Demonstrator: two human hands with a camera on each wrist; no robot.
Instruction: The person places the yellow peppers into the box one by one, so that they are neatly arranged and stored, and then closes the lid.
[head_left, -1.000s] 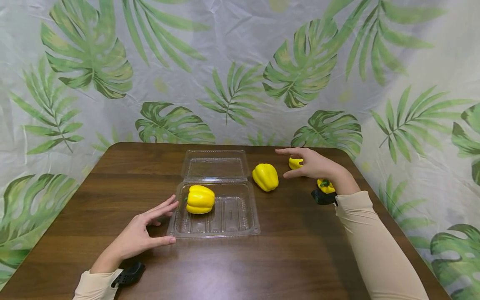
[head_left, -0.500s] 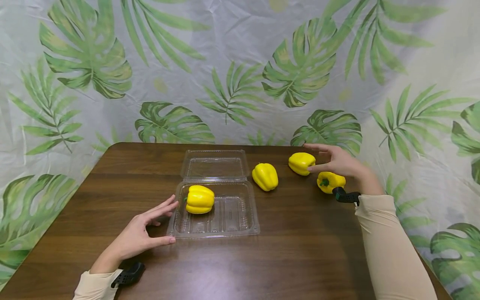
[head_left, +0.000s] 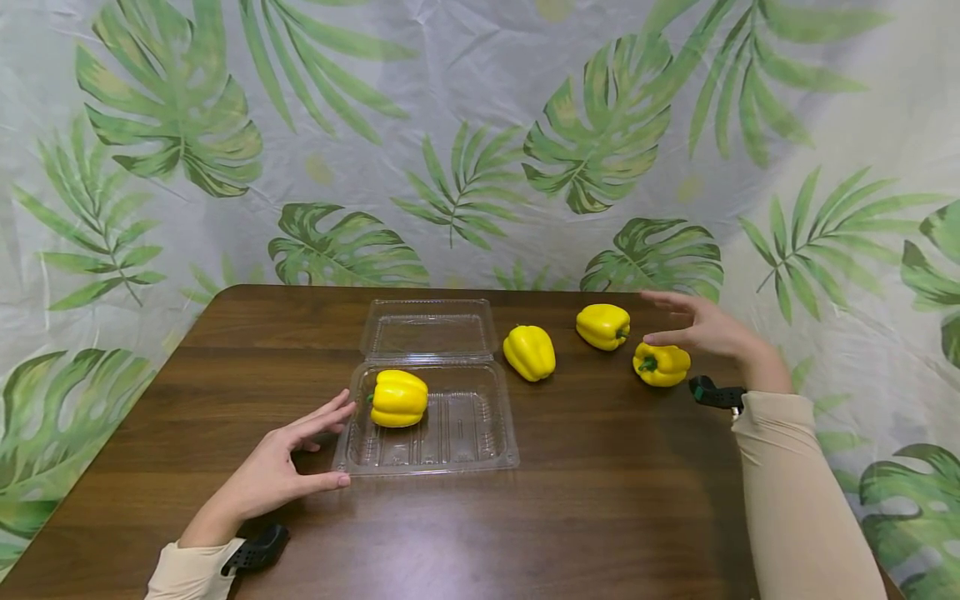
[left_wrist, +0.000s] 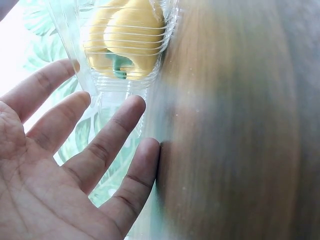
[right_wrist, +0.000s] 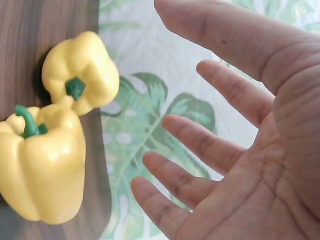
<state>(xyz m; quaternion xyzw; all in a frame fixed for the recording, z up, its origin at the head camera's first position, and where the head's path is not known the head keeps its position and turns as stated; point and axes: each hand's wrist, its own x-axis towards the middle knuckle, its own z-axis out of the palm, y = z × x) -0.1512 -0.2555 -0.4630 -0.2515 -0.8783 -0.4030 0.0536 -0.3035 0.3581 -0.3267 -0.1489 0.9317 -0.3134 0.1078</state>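
While the head view takes in the whole dark wooden tabletop (head_left: pixel 600 517), its near half lies bare in front of the clear clamshell tray (head_left: pixel 427 454), which sits toward the left of centre with its lid (head_left: pixel 429 327) folded back toward the far edge. One yellow pepper in the tray (head_left: pixel 399 398) lies at its left end; the left hand (head_left: pixel 281 471) rests flat beside the tray's left wall, fingers straight and spread, holding nothing. Three more peppers stand in a loose row toward the far right corner: a middle pepper (head_left: pixel 529 352), a far pepper (head_left: pixel 603 326) and a near-right pepper (head_left: pixel 661 364), each apart from the others. The right hand (head_left: pixel 701 329) hovers over the near-right pepper, fingers relaxed and apart, gripping nothing. From the left wrist, the fingers (left_wrist: pixel 107 142) lie straight against the ribbed plastic wall, the yellow pepper showing through it. From the right wrist, the palm is wide, and the two peppers beside it are glossy, lobed and yellow with green stems.
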